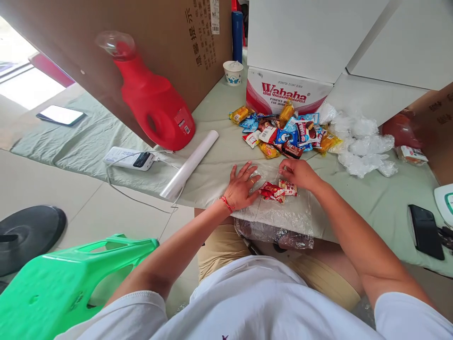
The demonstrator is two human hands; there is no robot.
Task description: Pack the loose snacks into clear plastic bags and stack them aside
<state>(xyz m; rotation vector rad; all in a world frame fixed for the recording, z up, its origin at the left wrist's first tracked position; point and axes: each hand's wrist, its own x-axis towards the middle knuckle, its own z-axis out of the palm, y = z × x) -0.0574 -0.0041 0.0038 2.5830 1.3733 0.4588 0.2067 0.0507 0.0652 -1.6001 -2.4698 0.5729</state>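
Note:
My left hand (241, 185) lies flat with fingers spread on a clear plastic bag (279, 219) that hangs over the near edge of the green-covered surface. Red and white snack packets (274, 191) lie in or on the bag between my hands. My right hand (296, 172) has its fingers curled and pinches the bag just above a small white packet (288, 187). Beyond the hands lies a pile of several wrapped snacks (283, 132).
A roll of clear film (191, 163), a red jug (154, 101), a white power bank (130, 158) and a paper cup (233, 72) are left and behind. A Wahaha box (283, 92) and crumpled plastic bags (361, 141) are right. A black phone (424, 231) and green stool (67, 283) are near.

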